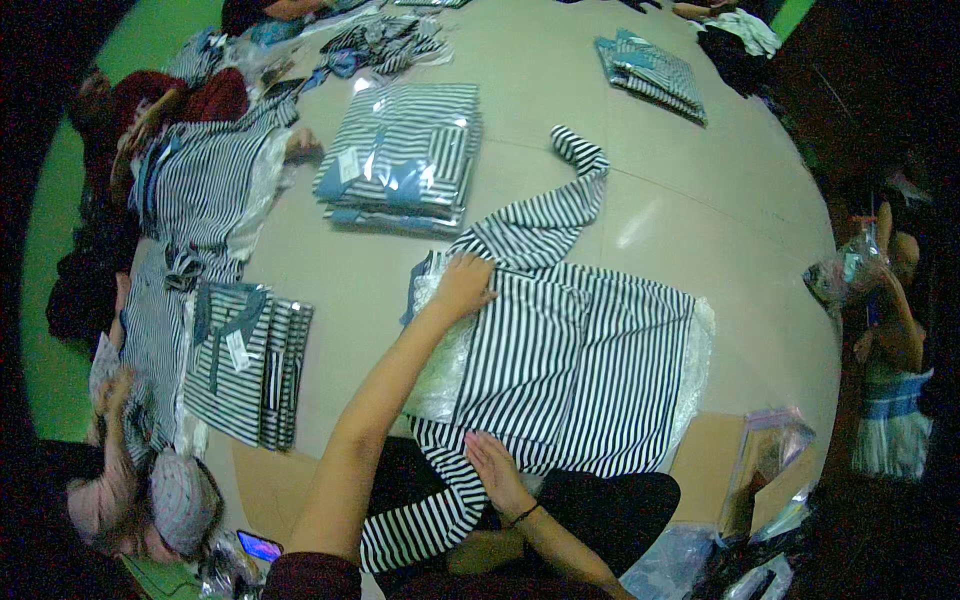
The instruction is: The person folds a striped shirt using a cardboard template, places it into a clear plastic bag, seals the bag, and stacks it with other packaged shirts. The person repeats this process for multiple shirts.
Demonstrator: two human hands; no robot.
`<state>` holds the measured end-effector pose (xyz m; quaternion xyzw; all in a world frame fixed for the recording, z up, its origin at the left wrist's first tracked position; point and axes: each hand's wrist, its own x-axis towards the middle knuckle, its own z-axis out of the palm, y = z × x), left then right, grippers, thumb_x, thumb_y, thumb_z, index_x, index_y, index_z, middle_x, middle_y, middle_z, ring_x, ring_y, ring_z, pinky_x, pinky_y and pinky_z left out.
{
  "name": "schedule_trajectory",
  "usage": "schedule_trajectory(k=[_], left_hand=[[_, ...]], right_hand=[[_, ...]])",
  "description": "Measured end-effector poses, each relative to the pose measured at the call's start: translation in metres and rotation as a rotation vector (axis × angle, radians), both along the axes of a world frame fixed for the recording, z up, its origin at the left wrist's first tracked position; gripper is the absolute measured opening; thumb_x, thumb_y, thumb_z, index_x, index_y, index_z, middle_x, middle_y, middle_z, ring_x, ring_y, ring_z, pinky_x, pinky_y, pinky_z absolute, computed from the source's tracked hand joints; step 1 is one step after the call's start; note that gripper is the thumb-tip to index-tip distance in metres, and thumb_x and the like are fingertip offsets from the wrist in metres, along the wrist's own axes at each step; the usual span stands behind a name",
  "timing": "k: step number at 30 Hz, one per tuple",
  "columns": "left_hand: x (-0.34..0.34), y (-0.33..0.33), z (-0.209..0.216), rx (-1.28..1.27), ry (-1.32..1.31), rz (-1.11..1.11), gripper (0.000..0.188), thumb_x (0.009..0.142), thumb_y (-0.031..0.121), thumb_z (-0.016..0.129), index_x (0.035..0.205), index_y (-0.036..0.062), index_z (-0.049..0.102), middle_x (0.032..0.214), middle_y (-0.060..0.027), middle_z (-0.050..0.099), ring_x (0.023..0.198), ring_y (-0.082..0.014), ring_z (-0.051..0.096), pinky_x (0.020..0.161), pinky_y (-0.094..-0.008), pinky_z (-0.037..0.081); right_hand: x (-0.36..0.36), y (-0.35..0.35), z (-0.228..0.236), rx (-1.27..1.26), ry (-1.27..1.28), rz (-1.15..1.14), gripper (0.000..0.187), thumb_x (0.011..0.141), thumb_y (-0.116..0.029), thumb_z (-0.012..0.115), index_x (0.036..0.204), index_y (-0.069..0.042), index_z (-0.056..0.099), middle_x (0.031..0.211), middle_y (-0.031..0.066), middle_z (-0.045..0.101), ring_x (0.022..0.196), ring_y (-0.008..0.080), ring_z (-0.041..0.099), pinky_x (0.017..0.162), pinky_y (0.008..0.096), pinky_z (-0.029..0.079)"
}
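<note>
Striped shirt (620,370) lies spread on the pale surface (650,225) in front of the person, lace hem (700,345) to the right, one sleeve (525,230) stretched away, the other sleeve (425,525) hanging toward the lap. Left hand (463,287) is on the shirt's far left corner, fingers bent over cloth; can't tell if they pinch. Right hand (497,475) is at the near edge beside the near sleeve, fingers straight and together, not gripping. Bagged shirt stack (400,150) sits beyond the left hand, another stack (240,365) to its left. Phone (260,546) lower left. Co-worker in grey cap (183,505) at left.
</note>
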<state>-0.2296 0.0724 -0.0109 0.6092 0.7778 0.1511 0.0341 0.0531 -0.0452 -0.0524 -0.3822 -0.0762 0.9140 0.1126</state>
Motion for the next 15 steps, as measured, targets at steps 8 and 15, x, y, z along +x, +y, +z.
schedule_trajectory(k=[8,15], left_hand=[[-0.038,0.025,0.019,-0.633,-0.241,-0.015,0.064,0.053,0.04,0.069,0.103,0.0042,0.051,0.107,-0.0144,0.051,0.097,-0.0294,0.049,0.081,-0.0368,0.04],[-0.003,-0.062,0.068,-0.313,-0.667,0.193,0.057,0.062,0.032,0.067,0.106,-0.0007,0.049,0.105,-0.0181,0.052,0.096,-0.0306,0.05,0.085,-0.034,0.037]], right_hand=[[-0.05,0.005,0.014,0.039,-0.193,-0.097,0.041,0.073,-0.009,0.059,0.107,0.002,0.039,0.103,0.0103,0.047,0.091,0.0179,0.048,0.085,0.0296,0.037],[0.0,0.058,0.026,0.308,-0.238,-0.426,0.044,0.075,-0.021,0.051,0.109,0.004,0.042,0.108,0.0105,0.049,0.096,0.0198,0.046,0.084,0.0313,0.036]])
